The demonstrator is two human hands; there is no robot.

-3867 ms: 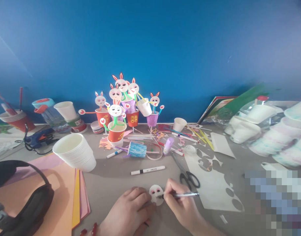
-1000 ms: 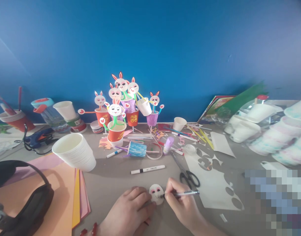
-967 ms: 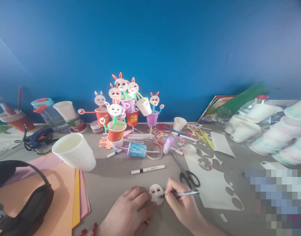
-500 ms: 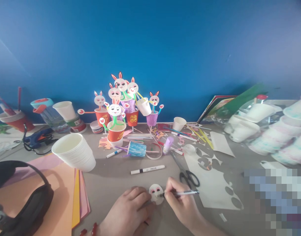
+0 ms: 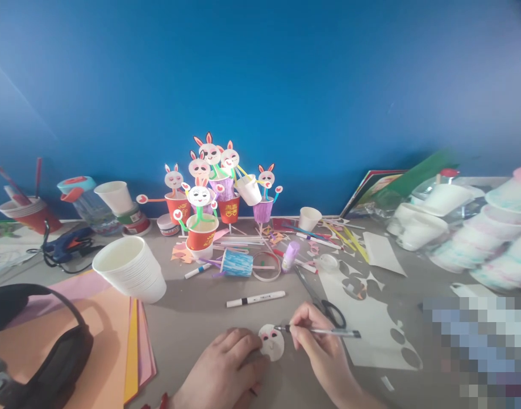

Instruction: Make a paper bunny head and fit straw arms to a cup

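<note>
A small white paper face cut-out point(image 5: 272, 343) with pink eyes lies on the grey table near its front edge. My left hand point(image 5: 226, 366) rests flat beside it, fingertips pressing its left rim. My right hand point(image 5: 317, 341) pinches a thin pen point(image 5: 324, 331), its tip just above the upper right of the cut-out. A white marker point(image 5: 255, 298) lies a little beyond my hands. Black-handled scissors point(image 5: 324, 304) lie just behind my right hand.
Paper-cup rabbit figures point(image 5: 213, 190) stand at the back centre against the blue wall. A stack of white cups point(image 5: 130, 270) lies on its side at left, over coloured paper sheets point(image 5: 102, 335). Black headphones point(image 5: 38, 346) sit at bottom left. White card with cut holes point(image 5: 371, 324) lies at right.
My right hand has lifted the pen slightly, so its tip has left the middle of the face and sits by the upper right edge. The view has tilted a little.
</note>
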